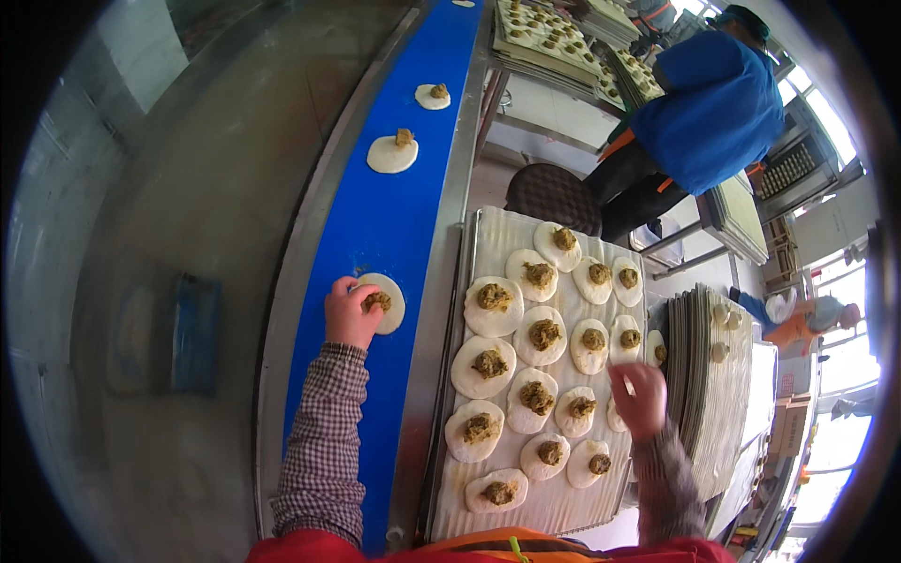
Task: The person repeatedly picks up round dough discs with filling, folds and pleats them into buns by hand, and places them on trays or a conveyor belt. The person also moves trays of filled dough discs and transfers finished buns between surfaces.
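Observation:
My left hand (351,317) is closed at the left edge of a round of white dough (392,317) on the blue conveyor belt (375,230). Its thumb and fingers reach close to the brown-green filling (379,300) in the middle; they hide part of the dough. My right hand (642,398) hovers over the right side of a tray (601,511), its fingers curled together; what they hold, if anything, cannot be made out. Several flat dough rounds (472,433), each topped with a lump of filling, lie in rows on that tray.
Farther up the belt lie two more filled dough rounds (391,156). A stack of trays (699,403) stands right of mine. Ahead, a person in blue (709,103) stands near a dark round stool (554,197) and a table of filled trays (549,42). Another person (812,319) is far right.

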A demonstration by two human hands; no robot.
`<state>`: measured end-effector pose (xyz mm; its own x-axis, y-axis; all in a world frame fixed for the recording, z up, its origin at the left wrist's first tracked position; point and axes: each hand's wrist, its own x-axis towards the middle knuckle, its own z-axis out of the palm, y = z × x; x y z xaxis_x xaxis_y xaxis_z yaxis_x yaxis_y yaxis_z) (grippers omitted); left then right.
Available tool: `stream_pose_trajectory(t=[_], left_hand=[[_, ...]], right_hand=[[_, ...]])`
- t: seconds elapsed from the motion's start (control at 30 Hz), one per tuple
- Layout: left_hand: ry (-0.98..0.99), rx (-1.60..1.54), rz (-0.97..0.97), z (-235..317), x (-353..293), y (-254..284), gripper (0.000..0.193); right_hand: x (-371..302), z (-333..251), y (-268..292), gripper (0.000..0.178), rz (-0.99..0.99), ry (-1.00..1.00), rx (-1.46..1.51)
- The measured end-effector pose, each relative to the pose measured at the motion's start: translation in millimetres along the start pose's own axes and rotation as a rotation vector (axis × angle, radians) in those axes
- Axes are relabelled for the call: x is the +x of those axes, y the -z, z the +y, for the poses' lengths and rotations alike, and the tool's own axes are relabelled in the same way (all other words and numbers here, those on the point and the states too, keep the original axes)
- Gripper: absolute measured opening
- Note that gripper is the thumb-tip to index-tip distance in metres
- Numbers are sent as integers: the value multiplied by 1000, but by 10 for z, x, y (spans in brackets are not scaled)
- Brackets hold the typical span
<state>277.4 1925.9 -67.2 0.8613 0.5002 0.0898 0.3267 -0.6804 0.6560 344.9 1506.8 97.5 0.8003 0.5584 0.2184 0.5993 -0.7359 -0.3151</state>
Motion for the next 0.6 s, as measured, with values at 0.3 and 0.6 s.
stream_pose_trajectory(t=[0.3, 0.6], left_hand=[[195, 86, -322, -169, -682, 515, 61], [358, -168, -491, -197, -1521, 781, 45]], right_hand=[[3262, -1204, -2010, 50, -237, 529, -109], [3046, -1562, -2450, 34, -613, 603, 44]])
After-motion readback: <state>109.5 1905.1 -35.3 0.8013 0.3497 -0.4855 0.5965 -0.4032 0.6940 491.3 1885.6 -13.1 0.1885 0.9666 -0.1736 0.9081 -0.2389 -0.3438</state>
